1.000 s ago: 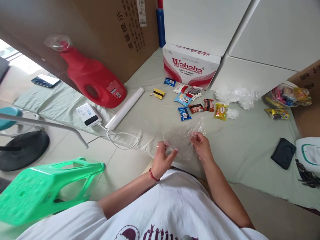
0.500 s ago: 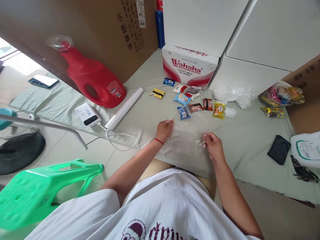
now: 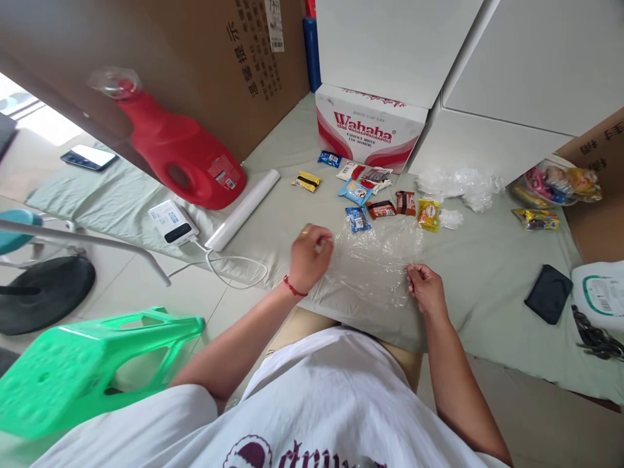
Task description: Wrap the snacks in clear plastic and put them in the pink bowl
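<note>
A thin sheet of clear cling film [image 3: 373, 263] lies wrinkled on the pale green cloth in front of me. My right hand [image 3: 425, 286] pinches its right edge between thumb and fingers. Just off the left edge is my left hand [image 3: 311, 255], slightly blurred, its fingers loosely curled with a gap to the thumb and nothing visible in them. Beyond the film lie small wrapped snacks: a blue packet [image 3: 358, 220] touching its far edge, brown packets [image 3: 381, 208], a light blue packet [image 3: 355, 192], a yellow packet [image 3: 307, 181] and a yellow-green packet [image 3: 429, 214].
A white roll [image 3: 244, 211] lies left of my hands, near a power bank [image 3: 171, 221] and red jug [image 3: 190, 156]. Crumpled clear plastic [image 3: 461, 185] sits before the white cabinet. Behind are a Wahaha box [image 3: 368, 133] and, far right, a snack bag [image 3: 556, 182].
My left hand has moved left and toward me, away from the film's edge, and has turned. My right hand has shifted slightly right with its edge. The film looks more spread out.
</note>
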Demonstrator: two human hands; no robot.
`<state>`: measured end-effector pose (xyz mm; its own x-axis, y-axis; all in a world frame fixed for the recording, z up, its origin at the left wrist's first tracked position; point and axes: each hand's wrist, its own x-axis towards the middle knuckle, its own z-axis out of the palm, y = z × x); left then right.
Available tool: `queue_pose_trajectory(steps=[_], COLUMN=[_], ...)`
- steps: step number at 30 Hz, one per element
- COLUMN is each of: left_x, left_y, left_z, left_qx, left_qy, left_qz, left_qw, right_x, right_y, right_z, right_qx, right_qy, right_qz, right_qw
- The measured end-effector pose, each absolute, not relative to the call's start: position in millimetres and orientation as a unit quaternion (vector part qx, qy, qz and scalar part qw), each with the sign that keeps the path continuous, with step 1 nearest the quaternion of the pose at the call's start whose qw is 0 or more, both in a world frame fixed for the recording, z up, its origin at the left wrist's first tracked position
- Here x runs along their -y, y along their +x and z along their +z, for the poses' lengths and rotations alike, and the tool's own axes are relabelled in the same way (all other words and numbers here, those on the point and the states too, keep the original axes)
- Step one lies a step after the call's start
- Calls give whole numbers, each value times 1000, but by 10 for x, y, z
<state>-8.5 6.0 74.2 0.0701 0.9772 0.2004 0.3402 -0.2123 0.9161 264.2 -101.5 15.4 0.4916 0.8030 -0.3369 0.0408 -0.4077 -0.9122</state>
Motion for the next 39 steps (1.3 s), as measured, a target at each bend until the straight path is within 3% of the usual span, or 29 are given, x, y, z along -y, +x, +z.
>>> queue_pose_trajectory(steps=[4, 7, 12, 14, 19, 23, 27, 30, 35, 39], left_x=[-242, -439, -492, -460, -422, -299, 24, 281, 349, -38], left_y=[350, 591, 619, 596, 555, 390, 110, -87, -46, 470], left_z=[678, 373, -46, -100, -66, 22, 186, 446, 970, 864], left_qx=[-328, -339, -327, -321, -332, -360, -416, -437, -397, -209], left_qy=[816, 848, 890, 901, 914, 918, 895, 888, 910, 962], left_qz=[273, 188, 143, 142, 109, 66, 53, 18, 56, 114], left_qw=[389, 362, 283, 253, 205, 153, 150, 143, 102, 135], right_x=[1020, 1116, 1430, 1495, 1536, 1708, 1873, 1878, 1591, 1365], right_y=[2702, 2919, 3209, 3057, 2278, 2219, 2743, 3089, 3156, 2926], right_z=[131, 102, 262, 373, 327, 172, 283, 404, 387, 255], right_qx=[271, 271, 355, 436, 749, 802, 745, 635, 375, 450], right_qy=[-730, -750, -841, -819, -593, -503, -523, -628, -811, -807], right_qz=[418, 378, 65, 9, 173, 278, 353, 361, 186, 108], right_qw=[467, 470, 403, 374, 240, 164, 218, 268, 409, 367])
